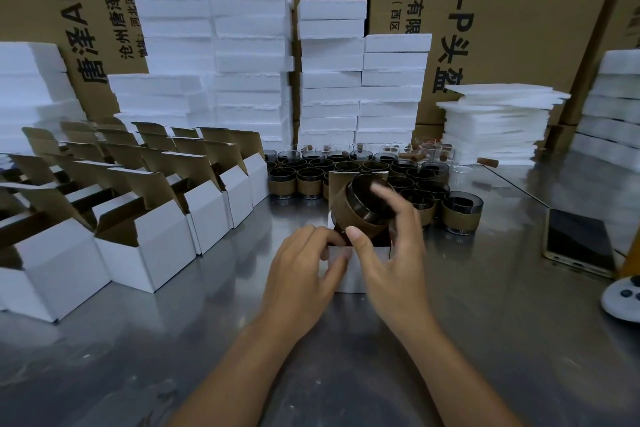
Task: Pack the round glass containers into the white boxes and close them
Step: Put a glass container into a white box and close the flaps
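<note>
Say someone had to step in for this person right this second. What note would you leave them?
Left hand holds the front edge of a white box.
Right hand grips a glass container, tilted, over that box's open top.
Done: no closed box in view.
Left: seat the container and close the flaps, then pack the other containers behind into the open boxes at left.
</note>
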The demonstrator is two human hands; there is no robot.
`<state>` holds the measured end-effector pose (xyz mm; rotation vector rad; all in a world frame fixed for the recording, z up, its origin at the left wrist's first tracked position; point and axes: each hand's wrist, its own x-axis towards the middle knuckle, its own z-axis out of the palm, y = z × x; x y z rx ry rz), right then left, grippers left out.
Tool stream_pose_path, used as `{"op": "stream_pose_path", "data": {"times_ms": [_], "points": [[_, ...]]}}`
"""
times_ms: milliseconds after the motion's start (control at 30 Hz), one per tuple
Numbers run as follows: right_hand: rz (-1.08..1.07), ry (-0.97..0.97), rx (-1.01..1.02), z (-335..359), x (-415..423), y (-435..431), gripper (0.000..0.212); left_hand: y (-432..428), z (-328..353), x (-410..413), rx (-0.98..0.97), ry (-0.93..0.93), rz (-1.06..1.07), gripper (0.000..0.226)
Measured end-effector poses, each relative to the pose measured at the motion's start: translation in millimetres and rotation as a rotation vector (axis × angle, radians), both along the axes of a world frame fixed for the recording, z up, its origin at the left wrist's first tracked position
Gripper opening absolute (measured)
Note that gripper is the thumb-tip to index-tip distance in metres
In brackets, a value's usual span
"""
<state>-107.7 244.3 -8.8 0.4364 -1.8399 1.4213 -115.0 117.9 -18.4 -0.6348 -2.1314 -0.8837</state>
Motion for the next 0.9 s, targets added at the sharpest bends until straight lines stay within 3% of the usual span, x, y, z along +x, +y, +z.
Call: {"op": "stream_pose_path", "data": {"times_ms": [67, 233, 533, 800, 900], "points": [[-0.103, 0.044, 0.072, -2.1, -1.9, 0.4, 0.032, 0.0, -0.7, -1.0, 0.002, -0.006, 0.007, 0.014], [-0.205, 0.074, 0.172, -5.5, -3.6, 1.4, 0.016, 0.7, -1.4, -1.6, 0.026, 0.003, 0.019, 0.02], [-0.24, -0.049, 0.344, -3.4, -0.9, 2.3, 0.02, 1.0, -3.2, -1.8, 0.066, -0.008, 0.023, 0.012], [-0.086, -0.18, 0.381, -6.6, -3.5, 7.6, 0.004, -0.2, -4.5, -3.1, 0.045, 0.011, 0.033, 0.012], [-0.088, -0.238, 0.442, -10.7, -5.7, 8.9, 0.017, -1.4, -4.2, -2.6, 0.046, 0.021, 0.034, 0.01]]}}
